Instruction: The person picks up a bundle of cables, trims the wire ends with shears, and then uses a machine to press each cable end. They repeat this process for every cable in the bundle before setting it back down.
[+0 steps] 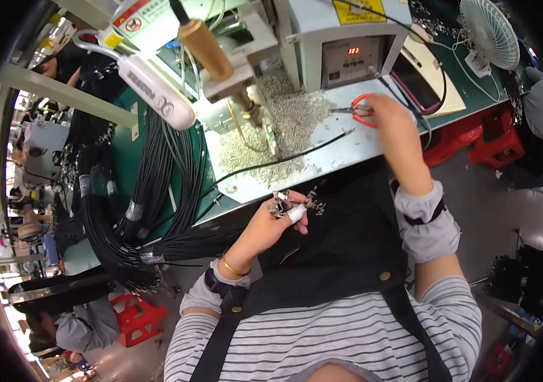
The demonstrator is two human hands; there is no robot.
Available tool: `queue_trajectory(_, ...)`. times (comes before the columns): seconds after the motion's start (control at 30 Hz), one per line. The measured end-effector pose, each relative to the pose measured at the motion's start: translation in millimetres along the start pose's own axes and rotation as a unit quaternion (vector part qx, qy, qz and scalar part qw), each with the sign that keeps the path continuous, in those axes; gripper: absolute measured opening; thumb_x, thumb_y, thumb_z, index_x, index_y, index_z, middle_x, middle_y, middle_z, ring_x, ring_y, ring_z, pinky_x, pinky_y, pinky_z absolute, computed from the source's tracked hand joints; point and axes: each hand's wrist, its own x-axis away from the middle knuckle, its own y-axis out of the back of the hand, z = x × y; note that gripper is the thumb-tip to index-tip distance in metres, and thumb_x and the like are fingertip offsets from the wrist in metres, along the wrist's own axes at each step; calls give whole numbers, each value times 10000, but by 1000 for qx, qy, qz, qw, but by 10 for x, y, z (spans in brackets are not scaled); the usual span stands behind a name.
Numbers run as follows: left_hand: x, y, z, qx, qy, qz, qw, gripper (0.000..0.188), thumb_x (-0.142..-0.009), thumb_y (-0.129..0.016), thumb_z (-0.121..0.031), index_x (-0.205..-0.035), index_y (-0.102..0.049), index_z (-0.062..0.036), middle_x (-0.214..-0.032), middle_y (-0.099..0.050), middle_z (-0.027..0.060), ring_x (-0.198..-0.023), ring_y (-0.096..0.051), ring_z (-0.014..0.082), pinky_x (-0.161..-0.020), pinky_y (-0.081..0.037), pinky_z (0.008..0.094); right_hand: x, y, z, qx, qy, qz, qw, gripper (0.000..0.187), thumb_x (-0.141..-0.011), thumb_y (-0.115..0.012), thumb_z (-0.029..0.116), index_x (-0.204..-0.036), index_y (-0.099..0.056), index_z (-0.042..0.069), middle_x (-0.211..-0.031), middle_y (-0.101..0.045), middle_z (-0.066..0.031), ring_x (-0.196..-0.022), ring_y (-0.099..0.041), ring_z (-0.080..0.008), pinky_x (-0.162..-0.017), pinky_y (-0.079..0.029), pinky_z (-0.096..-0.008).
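My right hand (pixel 393 118) is over the right part of the white work plate (pixel 354 153), closed on the red handles of small scissors (pixel 362 111). Their dark blades point left toward a heap of tiny silvery metal pieces (pixel 293 114). My left hand (pixel 276 223) is in front of the plate's near edge, above my black apron. Its fingers curl around several shiny metal terminals (pixel 278 205), and white tape wraps one finger. Whether wires run from these terminals is hard to see against the apron. A black cable (pixel 271 163) with a metal end crosses the plate between my hands.
A press with a brass-coloured cylinder (pixel 206 51) stands over the heap. Behind is a grey control box (pixel 348 54) with a red display. Bundles of black cables (pixel 157 165) lie left. A fan (pixel 491 35), notebook (pixel 440 76) and red stools (pixel 137 318) surround the bench.
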Motion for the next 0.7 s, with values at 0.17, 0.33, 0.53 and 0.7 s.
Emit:
queue_trajectory(0.17, 13, 48, 20, 41, -50, -40, 997, 132, -839, -492, -41, -955, -507, 18, -741, -559, 86, -614, -537, 143, -576, -437, 241, -6, -88, -93, 211, -10, 76, 974, 250, -629, -504, -61, -863, -566, 2, -830, -553, -137, -805, -550, -295, -686, -448, -342)
queue_trajectory(0.33, 23, 19, 44, 61, -125, -108, 984, 143, -838, -502, -57, -963, -508, 14, -731, -551, 90, -568, -493, 133, -519, -403, 236, -56, -11, 8, 154, -6, 64, 986, 219, -648, -505, -90, -845, -560, -14, -807, -537, -131, -826, -565, -271, -697, -461, -334)
queue_trajectory(0.53, 56, 19, -12, 86, -132, -152, 976, 144, -838, -512, -68, -945, -533, 26, -682, -529, 77, -494, -417, 100, -456, -330, 207, 228, 25, 785, -476, -186, 0, 860, 68, -785, -535, -15, -843, -571, -16, -754, -581, -57, -673, -587, -155, -611, -488, -286)
queue_trajectory(0.7, 98, -35, -117, 125, -106, -165, 972, 148, -831, -526, -71, -934, -547, 35, -658, -519, 72, -468, -394, 90, -437, -299, 195, 326, -55, 978, -593, -233, 83, 766, 77, -800, -558, 32, -835, -578, -34, -670, -582, -54, -532, -543, -95, -477, -427, -194)
